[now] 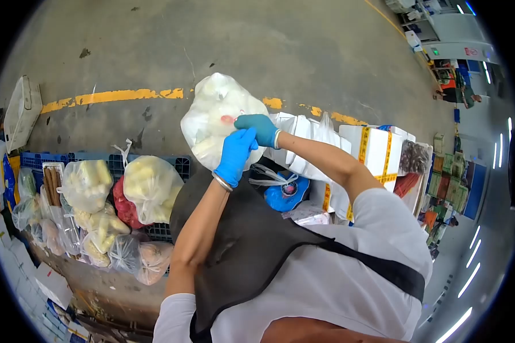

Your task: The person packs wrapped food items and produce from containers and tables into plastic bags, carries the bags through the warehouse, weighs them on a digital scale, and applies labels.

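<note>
A bulging translucent plastic bag (214, 108) with pale contents hangs in front of me, a small red mark showing on it. My left hand (234, 157), in a bright blue glove with a metal bangle at the wrist, is closed at the bag's gathered top. Against it, my right hand (260, 129), in a teal glove, is also closed with fingers pinched on the bag. The exact grip on the plastic is partly hidden by the gloves. Just below and right of my hands lies a blue bag (287, 193) with a clear knotted top.
On the left, blue plastic pallets (183, 167) carry bags of yellowish produce (153, 188) and a red net bag (126, 206). White foam boxes with yellow tape (377, 150) stand to the right. A yellow line (120, 96) crosses the floor. A person (460, 96) is far off right.
</note>
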### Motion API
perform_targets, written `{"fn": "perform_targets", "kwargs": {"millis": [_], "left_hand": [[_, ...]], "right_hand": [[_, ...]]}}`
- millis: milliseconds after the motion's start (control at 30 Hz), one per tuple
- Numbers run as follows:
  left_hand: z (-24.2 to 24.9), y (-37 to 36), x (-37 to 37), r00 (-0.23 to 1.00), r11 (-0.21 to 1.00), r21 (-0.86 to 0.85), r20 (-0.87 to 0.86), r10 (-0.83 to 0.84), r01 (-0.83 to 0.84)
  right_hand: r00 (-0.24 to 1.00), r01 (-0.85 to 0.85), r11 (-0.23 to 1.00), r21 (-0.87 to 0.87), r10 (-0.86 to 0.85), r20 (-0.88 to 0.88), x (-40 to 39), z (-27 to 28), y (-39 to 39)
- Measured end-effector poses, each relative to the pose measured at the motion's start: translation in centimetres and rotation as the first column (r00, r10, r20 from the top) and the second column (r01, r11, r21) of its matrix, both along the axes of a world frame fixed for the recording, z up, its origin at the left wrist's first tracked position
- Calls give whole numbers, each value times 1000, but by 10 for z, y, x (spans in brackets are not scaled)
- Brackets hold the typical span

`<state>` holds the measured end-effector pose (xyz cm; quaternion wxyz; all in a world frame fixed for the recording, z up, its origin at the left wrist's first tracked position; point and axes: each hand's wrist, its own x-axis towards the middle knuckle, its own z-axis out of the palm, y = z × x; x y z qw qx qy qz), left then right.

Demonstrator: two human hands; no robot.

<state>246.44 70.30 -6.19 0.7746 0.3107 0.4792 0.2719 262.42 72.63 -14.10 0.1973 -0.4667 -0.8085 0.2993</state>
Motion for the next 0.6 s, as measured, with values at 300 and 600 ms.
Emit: {"fn": "perform_targets", "kwargs": {"millis": [300,600], "left_hand": [[-4,118,77,986,991,-30,112,-125,129],[-99,-160,-282,566,665,-159,-686,457,-730]], "right_hand": [[923,339,921,-192,-286,257,133,-5,135],[777,325,887,-327,-53,627,222,-251,193]]}}
